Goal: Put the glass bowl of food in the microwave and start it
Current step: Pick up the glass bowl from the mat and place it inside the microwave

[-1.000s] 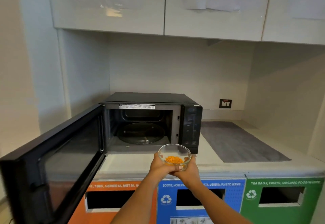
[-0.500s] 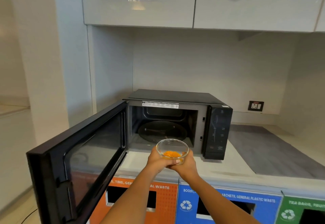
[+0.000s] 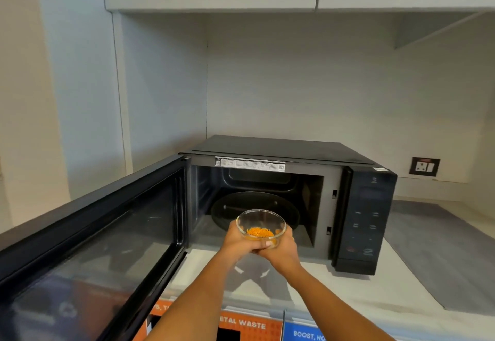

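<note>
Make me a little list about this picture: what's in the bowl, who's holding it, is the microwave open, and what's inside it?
bowl: glass bowl, held up in front of the microwave opening
food: orange shreds at the bottom of the bowl
held by: left hand and right hand, cupped under it
microwave: on the counter
door: swung wide open to the left
inside: round glass turntable, nothing on it
buttons: dark control panel on the right, not touched

Two bare forearms enter from the bottom edge of the frame, sleeveless as far as visible. The right hand [image 3: 284, 249] wears a thin ring at its upper right side.
</note>
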`<action>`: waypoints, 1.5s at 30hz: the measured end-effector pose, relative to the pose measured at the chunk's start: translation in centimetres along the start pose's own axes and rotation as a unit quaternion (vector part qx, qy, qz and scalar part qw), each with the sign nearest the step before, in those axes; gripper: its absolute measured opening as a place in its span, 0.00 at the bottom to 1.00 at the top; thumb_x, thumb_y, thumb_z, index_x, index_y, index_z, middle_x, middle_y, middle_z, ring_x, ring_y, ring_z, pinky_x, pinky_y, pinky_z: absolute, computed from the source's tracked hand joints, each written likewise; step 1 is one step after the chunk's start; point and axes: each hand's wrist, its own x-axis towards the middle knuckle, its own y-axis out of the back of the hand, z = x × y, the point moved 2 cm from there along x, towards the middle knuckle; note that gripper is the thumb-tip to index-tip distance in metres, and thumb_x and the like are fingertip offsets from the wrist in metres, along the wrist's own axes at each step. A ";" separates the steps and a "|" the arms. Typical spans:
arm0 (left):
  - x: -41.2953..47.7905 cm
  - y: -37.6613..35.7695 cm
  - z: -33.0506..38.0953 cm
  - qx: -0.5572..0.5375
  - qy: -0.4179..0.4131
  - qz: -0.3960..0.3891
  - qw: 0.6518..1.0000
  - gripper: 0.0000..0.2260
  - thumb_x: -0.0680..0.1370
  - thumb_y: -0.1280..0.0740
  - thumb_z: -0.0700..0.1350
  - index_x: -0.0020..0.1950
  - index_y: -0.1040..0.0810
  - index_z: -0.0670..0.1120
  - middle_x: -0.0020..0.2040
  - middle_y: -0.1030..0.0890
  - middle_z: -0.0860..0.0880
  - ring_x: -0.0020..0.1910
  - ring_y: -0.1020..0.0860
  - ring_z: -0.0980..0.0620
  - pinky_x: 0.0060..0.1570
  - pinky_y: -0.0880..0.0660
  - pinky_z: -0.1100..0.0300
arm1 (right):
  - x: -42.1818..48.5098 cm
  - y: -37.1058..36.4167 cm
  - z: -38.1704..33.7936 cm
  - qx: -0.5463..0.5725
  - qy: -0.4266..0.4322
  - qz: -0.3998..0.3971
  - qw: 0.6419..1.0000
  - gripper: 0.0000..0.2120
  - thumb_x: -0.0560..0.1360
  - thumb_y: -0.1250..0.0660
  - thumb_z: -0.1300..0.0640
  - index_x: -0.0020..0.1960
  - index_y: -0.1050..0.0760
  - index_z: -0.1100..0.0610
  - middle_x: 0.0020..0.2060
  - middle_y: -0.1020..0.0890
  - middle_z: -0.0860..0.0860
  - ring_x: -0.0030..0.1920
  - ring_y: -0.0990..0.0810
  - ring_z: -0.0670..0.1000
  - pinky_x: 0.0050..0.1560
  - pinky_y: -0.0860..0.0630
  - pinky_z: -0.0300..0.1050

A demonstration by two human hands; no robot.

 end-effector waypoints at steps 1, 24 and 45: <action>0.4 -0.1 -0.2 0.002 0.003 0.001 1.000 0.48 0.50 0.16 0.47 0.66 0.32 0.46 0.61 0.22 0.45 0.59 0.22 0.47 0.53 0.19 0.51 | 0.5 -0.2 0.3 0.002 -0.004 -0.002 1.000 0.48 0.56 0.19 0.55 0.69 0.42 0.57 0.64 0.28 0.57 0.63 0.27 0.56 0.60 0.26 0.48; 12.4 -0.2 -0.4 0.055 0.002 -0.008 0.998 0.37 0.60 0.18 0.46 0.66 0.29 0.44 0.57 0.21 0.48 0.56 0.22 0.51 0.46 0.22 0.65 | 13.2 -3.3 2.7 -0.005 0.026 -0.024 0.999 0.34 0.58 0.20 0.56 0.60 0.31 0.58 0.46 0.25 0.48 0.52 0.22 0.51 0.49 0.24 0.41; 16.3 -0.4 -0.7 0.022 0.008 -0.023 0.999 0.25 0.67 0.22 0.38 0.62 0.25 0.43 0.47 0.20 0.50 0.44 0.22 0.57 0.30 0.26 0.76 | 18.5 -5.0 4.6 0.005 -0.015 -0.067 0.998 0.32 0.59 0.21 0.58 0.61 0.28 0.57 0.55 0.20 0.55 0.55 0.22 0.52 0.52 0.27 0.38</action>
